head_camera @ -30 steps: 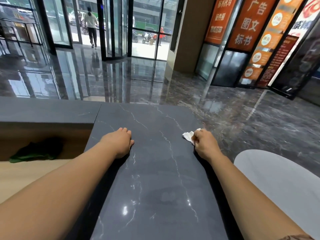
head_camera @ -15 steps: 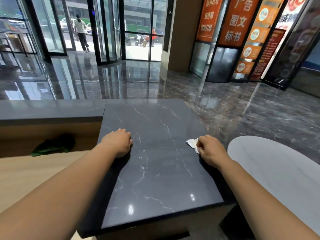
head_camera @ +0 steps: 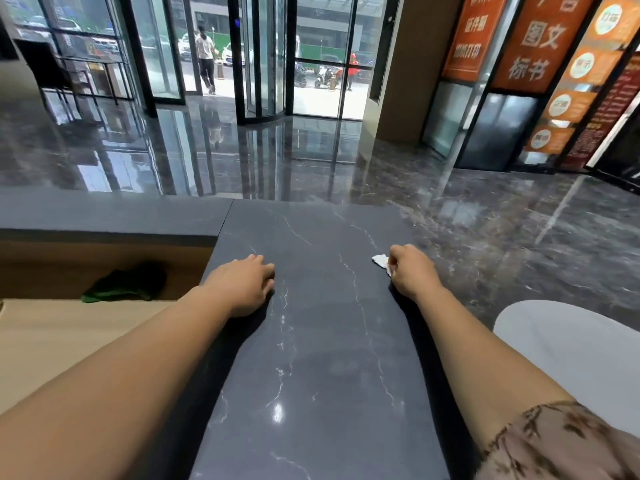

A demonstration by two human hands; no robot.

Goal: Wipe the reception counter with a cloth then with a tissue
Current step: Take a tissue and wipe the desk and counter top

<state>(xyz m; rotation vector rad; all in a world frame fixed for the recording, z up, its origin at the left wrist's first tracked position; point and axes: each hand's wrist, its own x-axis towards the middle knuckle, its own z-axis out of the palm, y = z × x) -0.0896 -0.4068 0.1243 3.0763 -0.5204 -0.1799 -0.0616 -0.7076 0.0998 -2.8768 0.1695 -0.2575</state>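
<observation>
1. Tissue stage, judged: right hand (head_camera: 410, 271) pinches white crumpled tissue (head_camera: 382, 262) in curled fingers, near right edge of dark grey stone worktop (head_camera: 311, 341).
2. Left hand (head_camera: 242, 285) rests on it, fingers together, probably bracing.

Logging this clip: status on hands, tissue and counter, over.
Left hand resting on counter, holding nothing. Right hand grips white tissue near counter's right edge. Green cloth lies lower left, off the counter.

This is a commercial building's lobby: a dark veined reception counter (head_camera: 311, 341) faces a glossy marble floor (head_camera: 485, 220), a glass revolving door (head_camera: 263, 64) onto the street, and tall orange signboards (head_camera: 540, 39) in Chinese lettering.
</observation>
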